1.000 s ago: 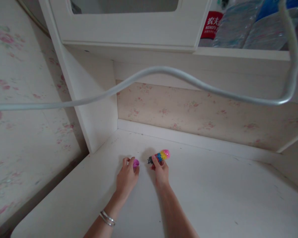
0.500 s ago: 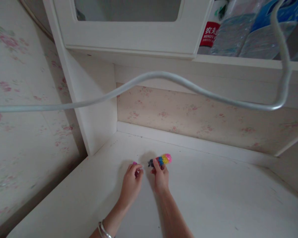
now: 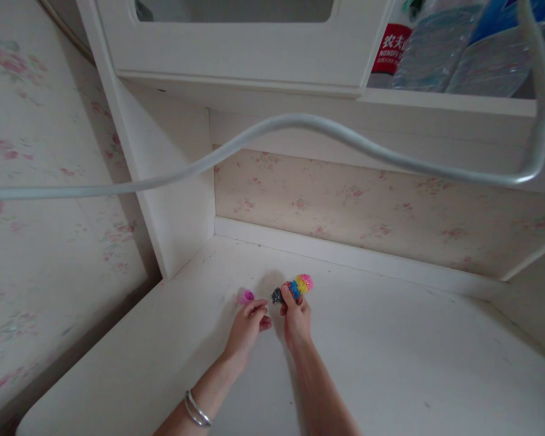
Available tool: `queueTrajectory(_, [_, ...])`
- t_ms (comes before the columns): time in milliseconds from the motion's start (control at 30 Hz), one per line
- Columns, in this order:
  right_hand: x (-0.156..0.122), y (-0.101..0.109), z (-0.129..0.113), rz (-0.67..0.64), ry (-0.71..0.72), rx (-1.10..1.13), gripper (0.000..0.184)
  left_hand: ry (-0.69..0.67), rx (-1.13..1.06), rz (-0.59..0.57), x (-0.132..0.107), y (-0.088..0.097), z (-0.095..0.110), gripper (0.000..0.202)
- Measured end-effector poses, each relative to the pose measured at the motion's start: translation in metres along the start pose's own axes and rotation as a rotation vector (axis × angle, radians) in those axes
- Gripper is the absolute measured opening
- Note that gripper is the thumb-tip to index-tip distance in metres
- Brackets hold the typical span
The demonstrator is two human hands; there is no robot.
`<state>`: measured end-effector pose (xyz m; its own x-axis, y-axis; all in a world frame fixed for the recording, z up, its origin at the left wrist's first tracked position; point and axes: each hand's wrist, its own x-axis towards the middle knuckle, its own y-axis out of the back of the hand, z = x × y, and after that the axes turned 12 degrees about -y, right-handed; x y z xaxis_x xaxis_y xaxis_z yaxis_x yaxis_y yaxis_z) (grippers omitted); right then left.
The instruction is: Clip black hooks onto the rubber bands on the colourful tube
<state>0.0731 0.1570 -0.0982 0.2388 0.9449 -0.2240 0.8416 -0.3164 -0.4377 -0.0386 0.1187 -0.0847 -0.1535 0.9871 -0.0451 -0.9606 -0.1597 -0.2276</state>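
My right hand (image 3: 297,319) is closed around a small clear bottle (image 3: 294,289) filled with bead-like bits in pink, yellow, blue, red and black bands. The bottle tilts, with its pink end up to the right and its dark end towards my left hand. My left hand (image 3: 249,327) is closed, its fingers curled and the tips pinched just left of the dark end. What these fingertips hold, if anything, is too small to make out. Just beyond the left knuckles lies a small magenta cap-like piece (image 3: 247,296) on the white tabletop (image 3: 381,351).
A thick pale cable (image 3: 295,123) crosses the view in front of the cabinet (image 3: 240,57). Bottles in plastic wrap (image 3: 436,54) stand on the upper right shelf. A white side panel (image 3: 181,181) and floral wallpaper (image 3: 49,242) bound the left.
My left hand has moved right, closer to the bottle's dark end. The magenta piece, partly hidden by its fingers before, now shows beyond them. The right hand still grips the bottle.
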Motion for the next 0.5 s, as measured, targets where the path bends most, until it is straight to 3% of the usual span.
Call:
queueTrajectory(233, [-0.0020, -0.0025, 0.0004, -0.020, -0.030, 0.003, 0.034, 0.126, -0.321, -0.015, -0.0055, -0.0039, 0.0026, 0.023])
queueTrajectory(500, [-0.0035, -0.0038, 0.0002, -0.109, -0.072, 0.084, 0.032, 0.096, -0.285, 0.024, 0.0011, 0.0016, 0.0012, 0.020])
